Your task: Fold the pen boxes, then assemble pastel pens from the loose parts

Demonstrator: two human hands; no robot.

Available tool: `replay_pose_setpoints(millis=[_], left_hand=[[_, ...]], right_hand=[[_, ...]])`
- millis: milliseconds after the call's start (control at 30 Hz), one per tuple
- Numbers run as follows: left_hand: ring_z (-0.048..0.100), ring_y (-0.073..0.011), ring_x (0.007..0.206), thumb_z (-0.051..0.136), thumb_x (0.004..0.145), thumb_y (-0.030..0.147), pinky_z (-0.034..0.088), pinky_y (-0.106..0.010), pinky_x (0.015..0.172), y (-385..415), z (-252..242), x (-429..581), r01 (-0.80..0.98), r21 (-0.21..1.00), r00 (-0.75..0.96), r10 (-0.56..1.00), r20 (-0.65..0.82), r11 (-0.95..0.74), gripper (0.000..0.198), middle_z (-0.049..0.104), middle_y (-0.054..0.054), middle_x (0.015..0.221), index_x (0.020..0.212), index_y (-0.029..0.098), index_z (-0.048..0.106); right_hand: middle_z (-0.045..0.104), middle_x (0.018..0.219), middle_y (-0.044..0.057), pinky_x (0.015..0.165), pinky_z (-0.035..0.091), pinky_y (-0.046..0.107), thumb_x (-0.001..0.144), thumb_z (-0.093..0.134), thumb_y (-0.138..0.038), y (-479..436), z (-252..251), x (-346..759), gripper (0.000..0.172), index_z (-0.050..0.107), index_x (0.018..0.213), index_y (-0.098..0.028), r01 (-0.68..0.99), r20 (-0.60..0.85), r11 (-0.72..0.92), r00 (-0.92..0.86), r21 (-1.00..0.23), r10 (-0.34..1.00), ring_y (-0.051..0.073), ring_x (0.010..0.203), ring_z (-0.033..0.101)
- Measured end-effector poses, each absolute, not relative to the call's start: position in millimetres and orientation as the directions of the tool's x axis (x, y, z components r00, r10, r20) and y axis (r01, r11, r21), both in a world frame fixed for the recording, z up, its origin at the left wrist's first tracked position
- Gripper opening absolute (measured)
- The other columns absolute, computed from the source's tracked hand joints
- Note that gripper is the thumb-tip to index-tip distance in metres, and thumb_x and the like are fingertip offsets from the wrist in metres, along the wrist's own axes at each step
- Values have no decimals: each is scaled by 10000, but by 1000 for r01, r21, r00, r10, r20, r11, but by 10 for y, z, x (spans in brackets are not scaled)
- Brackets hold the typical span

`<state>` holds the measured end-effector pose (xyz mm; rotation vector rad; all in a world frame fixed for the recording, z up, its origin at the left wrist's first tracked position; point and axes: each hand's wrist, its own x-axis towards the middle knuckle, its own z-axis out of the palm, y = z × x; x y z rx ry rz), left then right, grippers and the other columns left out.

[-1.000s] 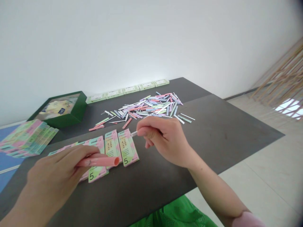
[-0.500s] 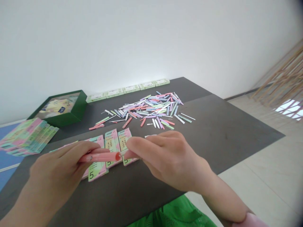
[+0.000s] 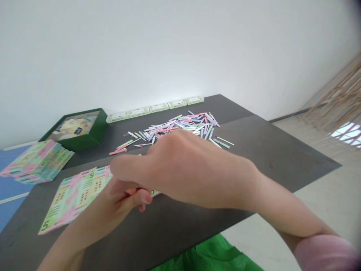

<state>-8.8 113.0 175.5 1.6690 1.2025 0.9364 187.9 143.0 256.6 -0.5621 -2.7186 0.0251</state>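
Just above the near part of the dark table, my left hand [image 3: 120, 199] is closed, its thumb pressed against the fingers. My right hand [image 3: 186, 169] is closed too and crosses over the left fingertips, so the two hands meet. The pink pen-like tube seen earlier in my left hand is now almost wholly hidden behind the fingers. Whatever my right fingers grip is also out of sight. Printed pink-and-green cards [image 3: 75, 199] marked with a 5 lie beside and partly under my left hand. Beyond my right hand spreads a pile of pastel pen-like sticks [image 3: 191, 122].
A green box [image 3: 97, 130] with pale packets inside stands at the back left. Stacked printed packs [image 3: 36, 162] lean at the left on a blue surface [image 3: 15, 192]. Light green flat boxes [image 3: 158, 108] line the wall along the dark table [image 3: 282, 158].
My right hand has moved left over my left hand, which has turned and shifted right. The pink tube has gone from sight. More of the cards at the left now shows.
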Motion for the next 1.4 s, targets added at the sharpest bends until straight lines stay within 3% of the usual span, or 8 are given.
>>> replay_pose_setpoints(millis=[200, 467, 633, 800, 933, 1067, 1167, 1400], left_hand=[[317, -88, 364, 518, 776, 725, 395, -242, 378, 1279, 1818, 35, 67, 991, 461, 885, 73, -117, 569, 287, 72, 439, 526, 223, 425], [159, -45, 315, 605, 731, 693, 289, -186, 291, 1401, 2053, 28, -207, 978, 459, 884, 89, 9, 583, 151, 97, 425, 486, 210, 390], [132, -31, 292, 620, 709, 706, 290, -162, 266, 1448, 2138, 41, -256, 963, 523, 850, 67, 82, 601, 146, 102, 408, 476, 203, 388], [98, -25, 282, 601, 701, 732, 348, -164, 262, 1480, 2155, 75, -269, 957, 502, 864, 40, 112, 543, 143, 117, 404, 559, 210, 554], [265, -48, 304, 658, 552, 786, 477, -210, 332, 1492, 2053, -23, -277, 959, 376, 925, 58, 52, 597, 290, 113, 409, 787, 238, 684], [704, -227, 728, 611, 588, 816, 630, -375, 676, 1535, 1902, -169, -358, 934, 261, 960, 103, -2, 663, 628, 5, 552, 874, 228, 722], [665, -329, 1072, 396, 717, 851, 602, -502, 819, 1565, 1828, -186, -460, 888, 138, 987, 83, -10, 748, 758, -94, 939, 970, 226, 721], [567, -350, 1238, 210, 912, 669, 518, -625, 937, 1580, 1722, -53, -633, 773, -66, 991, -119, 51, 707, 619, -169, 1317, 1181, 166, 627]], right_hand=[[369, 527, -41, 595, 305, 254, 1014, 366, -422, 1768, 2917, 1620, 464, 490, 627, -198, 446, 393, 894, -816, -38, 423, 91, 562, 449], [446, 623, -59, 605, 263, 229, 991, 400, -397, 2040, 2830, 1548, 414, 498, 658, -173, 294, 519, 939, -783, -178, 343, 53, 588, 353], [451, 636, -60, 618, 288, 212, 939, 531, -280, 1994, 2898, 1374, 365, 407, 610, -183, 253, 475, 917, -794, -308, 378, 56, 620, 357], [256, 565, -80, 534, 217, 191, 904, 560, -201, 2089, 2844, 1213, 444, 291, 551, -186, 162, 495, 834, -739, -528, 457, 37, 564, 248], [348, 476, -110, 496, 263, 159, 972, 424, -238, 2194, 2812, 1261, 354, 336, 633, -192, 67, 547, 744, -634, -665, 546, 20, 454, 332], [477, 461, -110, 480, 309, 149, 992, 334, -303, 2224, 2796, 1346, 284, 337, 724, -211, -48, 632, 744, -565, -667, 530, 26, 392, 409], [505, 482, -105, 520, 323, 151, 987, 318, -324, 2220, 2650, 1341, 252, 323, 759, -217, -64, 679, 777, -535, -626, 502, 32, 426, 449], [544, 537, -67, 626, 373, 202, 982, 353, -340, 2266, 2276, 1334, 218, 312, 798, -231, 41, 571, 742, -610, -669, 549, 76, 540, 519]])
